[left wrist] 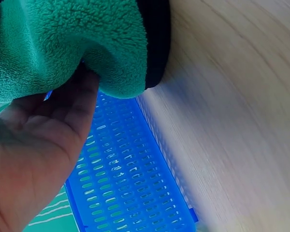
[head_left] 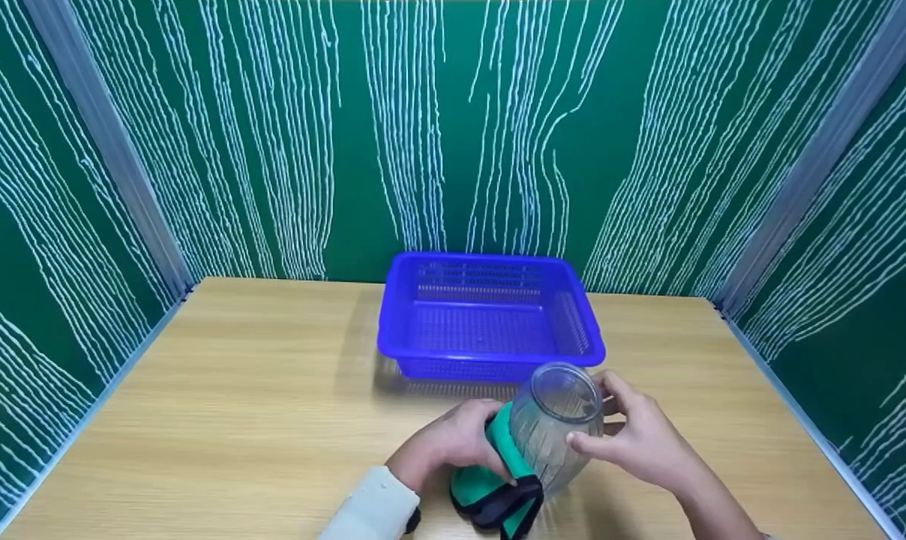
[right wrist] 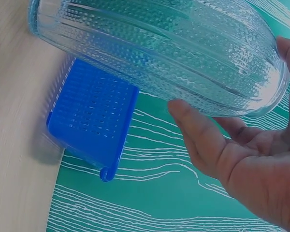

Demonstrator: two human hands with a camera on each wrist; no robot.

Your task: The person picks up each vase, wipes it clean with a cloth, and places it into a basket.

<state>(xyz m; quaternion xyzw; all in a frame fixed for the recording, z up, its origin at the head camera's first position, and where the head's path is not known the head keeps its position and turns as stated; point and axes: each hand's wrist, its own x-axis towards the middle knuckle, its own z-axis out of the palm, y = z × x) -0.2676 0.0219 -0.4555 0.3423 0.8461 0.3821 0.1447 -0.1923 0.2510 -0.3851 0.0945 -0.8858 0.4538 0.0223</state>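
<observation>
A clear glass vase (head_left: 547,442) with a ribbed, dotted surface stands slightly tilted near the table's front, its round mouth facing up. My right hand (head_left: 644,439) holds it from the right, thumb near the mouth and fingers along the far side, as the right wrist view also shows. On the other side, my left hand (head_left: 457,435) grips a fluffy green cloth (head_left: 474,486) with black edging and presses it to the glass. In the left wrist view, folds of the cloth (left wrist: 111,43) hide the left fingertips and the vase.
Just behind the vase sits a blue plastic basket (head_left: 490,358) with perforated walls; nothing shows inside it. The light wooden table (head_left: 235,405) is enclosed by green walls (head_left: 610,150) with white wavy lines and grey corner posts.
</observation>
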